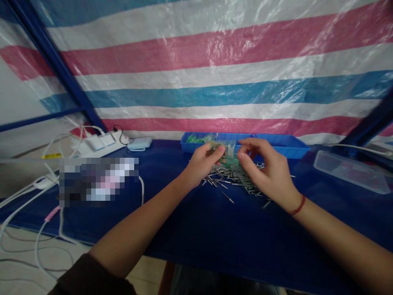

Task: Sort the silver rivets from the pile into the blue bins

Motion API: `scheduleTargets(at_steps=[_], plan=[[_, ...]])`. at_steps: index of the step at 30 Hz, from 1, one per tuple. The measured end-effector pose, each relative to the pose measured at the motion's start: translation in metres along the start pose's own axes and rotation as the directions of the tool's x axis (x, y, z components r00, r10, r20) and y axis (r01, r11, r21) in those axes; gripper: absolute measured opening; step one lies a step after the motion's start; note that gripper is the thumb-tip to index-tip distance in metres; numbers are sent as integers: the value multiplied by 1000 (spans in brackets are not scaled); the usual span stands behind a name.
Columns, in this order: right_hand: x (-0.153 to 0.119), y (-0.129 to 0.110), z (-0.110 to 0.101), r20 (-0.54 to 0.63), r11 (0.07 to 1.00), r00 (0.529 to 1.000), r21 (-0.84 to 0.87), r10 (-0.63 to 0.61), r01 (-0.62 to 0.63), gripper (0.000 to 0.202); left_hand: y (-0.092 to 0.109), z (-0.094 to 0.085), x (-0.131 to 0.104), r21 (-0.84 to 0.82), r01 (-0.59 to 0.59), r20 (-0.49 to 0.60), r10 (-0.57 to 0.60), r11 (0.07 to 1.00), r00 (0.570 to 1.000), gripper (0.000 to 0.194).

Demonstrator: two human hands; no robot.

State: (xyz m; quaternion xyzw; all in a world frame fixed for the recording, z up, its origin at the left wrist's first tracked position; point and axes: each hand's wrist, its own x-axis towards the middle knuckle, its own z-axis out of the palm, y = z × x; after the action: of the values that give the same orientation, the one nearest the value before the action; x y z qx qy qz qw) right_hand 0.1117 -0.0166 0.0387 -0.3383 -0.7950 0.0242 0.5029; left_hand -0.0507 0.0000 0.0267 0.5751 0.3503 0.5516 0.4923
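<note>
Currently the left hand (203,161) pinches a clear bag (230,150) between its fingers, just left of the right hand (270,169), whose curled fingers stand parted.

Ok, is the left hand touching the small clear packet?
Touching: the head view shows the left hand gripping the clear packet, thumb pressed over its near side.

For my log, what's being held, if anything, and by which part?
The left hand grips a small clear bag by its left side; nothing shows in the right hand.
</note>
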Motion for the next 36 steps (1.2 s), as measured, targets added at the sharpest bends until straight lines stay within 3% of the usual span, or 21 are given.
scheduleTargets(at_steps=[4,7,9,11,14,16,21,26,29,32,36], plan=[[-6,1,10,53,985,991,115,122,-128,36,-5,0,2,91,-58,20,56,994,998,18],[-9,8,16,33,975,986,143,165,-168,35,-8,-4,1,317,-51,27,44,947,999,27],[-7,13,17,-5,980,985,103,174,-173,25,-7,-7,-2,574,-88,9,101,814,995,35],[-2,18,15,-68,983,981,45,180,-177,15,-5,-10,-5,787,-156,47,194,596,980,41],[12,25,15,-113,980,974,-12,197,-200,13,-1,-11,-9,912,-254,176,253,321,951,44],[25,28,21,-98,979,976,-42,193,-198,14,1,-10,-10,923,-300,242,246,239,939,40],[66,37,58,-71,986,984,-34,163,-166,18,2,-7,-14,916,-348,309,204,200,929,34],[89,52,90,139,972,967,-124,215,-198,22,2,-9,-15,916,-354,326,164,189,931,34],[84,60,81,138,958,958,-175,251,-225,25,0,-12,-14,918,-351,328,141,183,934,34],[69,73,53,148,918,935,-292,322,-270,27,-4,-13,-13,924,-333,317,111,188,942,34],[37,89,20,247,862,877,-417,413,-289,22,-8,-12,-12,927,-317,310,64,199,948,33]])
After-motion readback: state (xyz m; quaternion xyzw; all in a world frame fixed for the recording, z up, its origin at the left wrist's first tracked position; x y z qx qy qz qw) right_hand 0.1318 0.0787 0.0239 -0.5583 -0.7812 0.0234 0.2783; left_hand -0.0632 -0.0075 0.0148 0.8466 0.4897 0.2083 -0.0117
